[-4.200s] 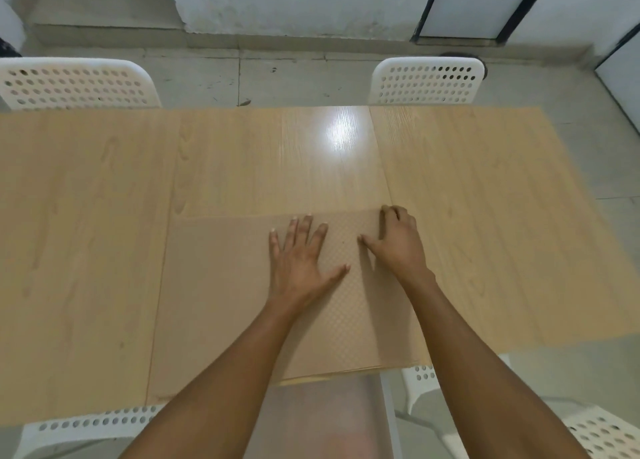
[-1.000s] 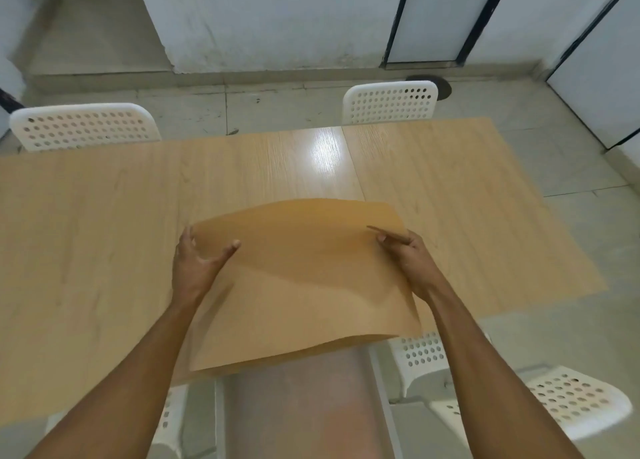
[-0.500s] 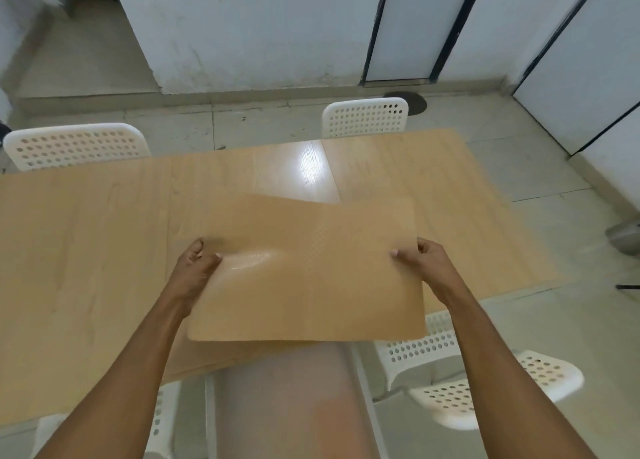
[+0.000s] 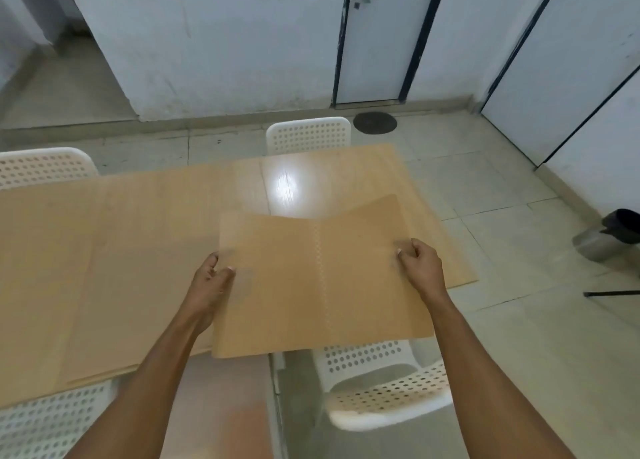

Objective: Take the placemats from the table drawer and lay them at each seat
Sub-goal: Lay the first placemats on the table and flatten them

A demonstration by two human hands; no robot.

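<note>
Above the near right portion of the light wood-grain counter [image 4: 138, 223], a thin tan rectangular placemat [image 4: 318, 282] is held clear of the surface, its near edge overhanging the counter's near edge and its far right corner lifted. The left hand [image 4: 211, 282] pinches the mat's left edge, thumb on top and fingers [image 4: 212, 260] curled beneath; the right hand [image 4: 420, 268] pinches the right edge in the same manner, so both hands are closed on the mat and neither is free. On the counter, left of the held mat and running to the near edge, lies a flat tan stack of further placemats [image 4: 138, 306], its layered edge visible at the near edge; the number of sheets cannot be told. White perforated plastic chairs mark the seats: one at the far edge [image 4: 308, 135], one at the far left corner [image 4: 45, 166], one at the near right [image 4: 384, 389], and one at the near left [image 4: 45, 427]. The drawer is not in view. Judged from this arrangement, removal from the drawer is complete, and laying is in progress; no seat can be confirmed as served, and at least the stack remains to be distributed.
</note>
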